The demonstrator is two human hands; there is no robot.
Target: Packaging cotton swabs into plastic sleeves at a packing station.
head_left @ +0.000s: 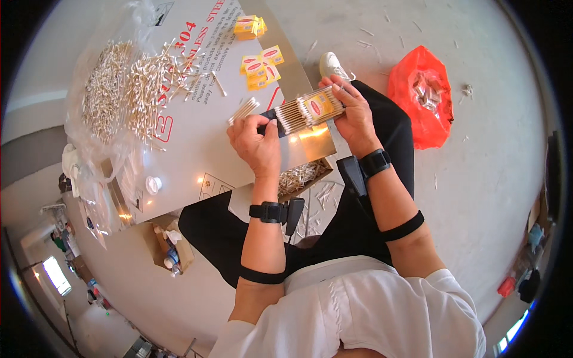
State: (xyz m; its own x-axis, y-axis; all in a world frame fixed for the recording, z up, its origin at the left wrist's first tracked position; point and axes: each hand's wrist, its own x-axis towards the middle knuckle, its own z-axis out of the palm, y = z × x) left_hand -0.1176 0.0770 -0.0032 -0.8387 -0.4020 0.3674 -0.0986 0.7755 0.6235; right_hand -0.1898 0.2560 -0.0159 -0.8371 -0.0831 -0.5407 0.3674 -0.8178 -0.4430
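Observation:
Above the table's near right edge, my two hands hold a flat row of cotton swabs (291, 117) between them. A yellow label (319, 106) with a red oval lies across the right part of the row. My right hand (356, 116) grips that end, thumb and fingers closed on it. My left hand (258, 143) is closed, pinching a dark flat piece (267, 124) at the row's other end. Beside its fingertips is a small bundle of loose swabs (244, 111); I cannot tell whether the hand holds it or it lies on the table.
Loose swabs (146, 80) spill from a clear plastic bag (89, 59) on the metal table (209, 140). Yellow cards (261, 68) and stacked yellow cards (246, 28) lie farther off. A red bag (412, 128) stands on the floor at right. Below the table edge is a box of swabs (298, 179).

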